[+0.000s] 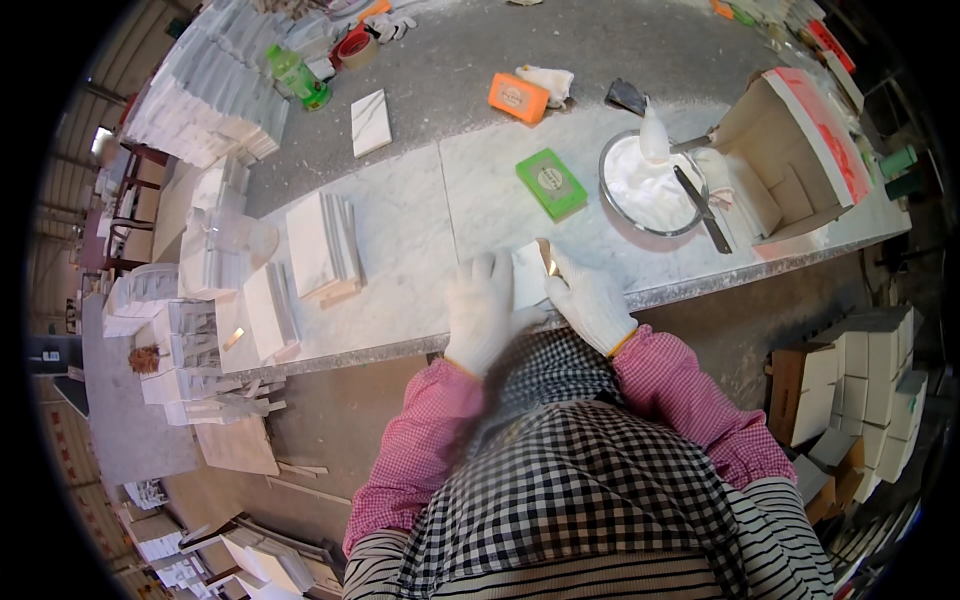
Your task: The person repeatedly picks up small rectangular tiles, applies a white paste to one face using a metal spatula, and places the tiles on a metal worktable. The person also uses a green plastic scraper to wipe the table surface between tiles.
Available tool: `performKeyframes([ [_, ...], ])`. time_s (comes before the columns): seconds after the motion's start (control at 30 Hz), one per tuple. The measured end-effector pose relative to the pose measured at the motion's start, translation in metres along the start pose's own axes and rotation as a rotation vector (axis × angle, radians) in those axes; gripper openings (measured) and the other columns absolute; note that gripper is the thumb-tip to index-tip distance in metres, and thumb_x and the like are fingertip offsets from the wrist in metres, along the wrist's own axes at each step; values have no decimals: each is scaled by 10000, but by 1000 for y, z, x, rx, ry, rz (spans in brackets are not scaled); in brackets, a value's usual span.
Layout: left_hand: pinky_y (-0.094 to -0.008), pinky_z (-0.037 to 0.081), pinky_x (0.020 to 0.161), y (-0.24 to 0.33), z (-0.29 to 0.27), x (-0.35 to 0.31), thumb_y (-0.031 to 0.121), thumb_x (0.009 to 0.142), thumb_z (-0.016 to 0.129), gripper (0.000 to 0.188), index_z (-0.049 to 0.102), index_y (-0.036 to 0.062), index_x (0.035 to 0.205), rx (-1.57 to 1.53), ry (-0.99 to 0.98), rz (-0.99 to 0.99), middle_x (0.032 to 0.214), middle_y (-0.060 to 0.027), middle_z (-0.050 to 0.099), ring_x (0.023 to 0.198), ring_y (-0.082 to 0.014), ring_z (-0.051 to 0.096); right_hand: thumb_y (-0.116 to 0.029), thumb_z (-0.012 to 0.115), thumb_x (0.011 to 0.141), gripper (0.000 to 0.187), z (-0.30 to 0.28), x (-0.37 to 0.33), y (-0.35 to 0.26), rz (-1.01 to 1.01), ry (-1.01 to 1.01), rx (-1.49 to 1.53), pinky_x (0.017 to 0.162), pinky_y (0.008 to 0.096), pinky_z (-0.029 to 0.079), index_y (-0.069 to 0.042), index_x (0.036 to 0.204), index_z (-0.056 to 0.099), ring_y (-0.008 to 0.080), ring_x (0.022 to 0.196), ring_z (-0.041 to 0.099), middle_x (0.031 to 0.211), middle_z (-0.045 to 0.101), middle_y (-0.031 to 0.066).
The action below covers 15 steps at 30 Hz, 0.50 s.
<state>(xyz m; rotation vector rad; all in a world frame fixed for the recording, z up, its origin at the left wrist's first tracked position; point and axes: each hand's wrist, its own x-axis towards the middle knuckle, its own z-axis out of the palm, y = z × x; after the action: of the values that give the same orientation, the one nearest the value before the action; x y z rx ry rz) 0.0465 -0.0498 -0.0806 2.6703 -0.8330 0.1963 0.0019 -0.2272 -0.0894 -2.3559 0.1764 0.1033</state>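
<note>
Both my hands wear white knit gloves and are at the near edge of the marble-topped bench. A small white tile (528,274) lies between them. My left hand (481,305) rests flat along the tile's left side, fingers stretched out and thumb toward the near edge. At the tile's right side my right hand (592,300) is closed, thumb and fingers pinching a thin shiny gold-coloured strip (552,266). The strip's lower end is hidden by the glove. Beyond the hands sits a green rectangular block (551,184), and right of it a metal bowl (606,190) of white paste.
A black-handled spatula (704,208) leans on the bowl; a white squeeze bottle (654,135) stands in it. An open cardboard box (800,150) is at right. Tile stacks (322,245) and another gold strip (234,339) lie left. An orange block (518,97) sits farther back.
</note>
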Motion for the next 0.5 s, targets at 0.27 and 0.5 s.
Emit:
performKeyframes([
  [0.27, -441, 477, 861, 0, -2, -1, 442, 553, 911, 795, 580, 40, 1153, -3, 8, -7, 1069, -116, 601, 1025, -325, 571, -279, 564, 965, 514, -27, 9, 14, -141, -113, 162, 874, 479, 525, -93, 1444, 559, 438, 992, 668, 1061, 694, 278],
  [0.5, -477, 462, 974, -3, -5, 6, 468, 591, 885, 906, 580, -5, 1302, -73, -204, -106, 1212, -199, 605, 1122, -403, 550, -274, 636, 967, 541, -27, 0, 31, -12, -4, 396, 835, 399, 519, -29, 1443, 558, 328, 916, 674, 984, 691, 215],
])
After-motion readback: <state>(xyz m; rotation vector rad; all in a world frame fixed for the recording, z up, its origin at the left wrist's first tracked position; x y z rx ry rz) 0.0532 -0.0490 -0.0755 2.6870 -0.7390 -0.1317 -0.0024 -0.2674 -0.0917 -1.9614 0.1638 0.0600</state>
